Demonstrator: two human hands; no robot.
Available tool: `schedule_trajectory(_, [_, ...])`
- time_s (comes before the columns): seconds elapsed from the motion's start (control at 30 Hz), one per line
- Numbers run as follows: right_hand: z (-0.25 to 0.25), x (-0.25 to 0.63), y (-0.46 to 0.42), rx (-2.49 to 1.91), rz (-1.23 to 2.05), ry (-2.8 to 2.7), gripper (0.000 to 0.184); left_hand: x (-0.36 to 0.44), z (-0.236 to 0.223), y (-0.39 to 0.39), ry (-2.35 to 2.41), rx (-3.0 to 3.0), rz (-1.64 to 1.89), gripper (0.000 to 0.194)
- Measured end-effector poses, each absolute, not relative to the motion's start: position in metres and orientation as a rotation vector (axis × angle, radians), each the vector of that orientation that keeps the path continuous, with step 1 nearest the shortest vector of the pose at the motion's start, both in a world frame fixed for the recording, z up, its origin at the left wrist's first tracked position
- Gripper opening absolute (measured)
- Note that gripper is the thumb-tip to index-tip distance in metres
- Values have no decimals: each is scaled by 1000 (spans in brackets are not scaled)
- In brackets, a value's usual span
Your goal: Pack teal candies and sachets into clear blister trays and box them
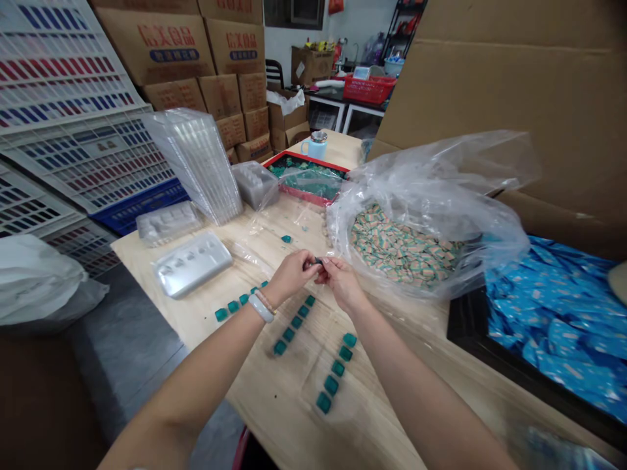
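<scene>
My left hand (290, 277) and my right hand (340, 282) meet above a light wooden table (274, 372), their fingertips pinching a small dark piece (318, 261) from both sides. Its exact shape is too small to make out. Below my hands, several small teal cubes lie in three rows: one row (240, 301) by my left wrist, one (292, 325) under my hands, and one (336, 369) nearer me. A single loose teal cube (286, 239) sits beyond my hands. A white bracelet and a beaded bracelet circle my left wrist.
A clear plastic bag (421, 254) of wrapped sweets stands right of my hands. Blue packets fill a black-rimmed tray (553, 320) at right. Clear moulded trays (192, 264) and a tall stack (193, 163) lie at left. A red tray (306, 176) and a mug (314, 147) stand beyond.
</scene>
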State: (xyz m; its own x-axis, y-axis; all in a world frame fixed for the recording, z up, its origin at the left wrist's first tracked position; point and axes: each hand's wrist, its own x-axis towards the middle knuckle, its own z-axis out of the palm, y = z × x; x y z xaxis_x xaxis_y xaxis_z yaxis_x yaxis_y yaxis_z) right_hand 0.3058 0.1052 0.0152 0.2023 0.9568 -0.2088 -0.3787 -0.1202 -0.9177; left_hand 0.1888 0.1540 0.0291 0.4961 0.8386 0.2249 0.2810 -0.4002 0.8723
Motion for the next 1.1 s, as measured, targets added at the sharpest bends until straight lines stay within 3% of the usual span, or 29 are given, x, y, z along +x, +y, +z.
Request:
schedule_trajectory(0.27, [13,304,108,-1190,1022,-881,29,196,21,153,884,1396,758,25])
schedule_trajectory(0.7, [14,308,106,-1114,1324,-658,29,200,25,148,1047,1620,953,11])
schedule_trajectory(0.97, [-3,301,104,-1421,847,-1075,18,200,27,149,872,1102,713,19])
schedule_trajectory(1.1, [1,297,98,-1513,603,-1254,24,195,30,149,848,1085,643,23])
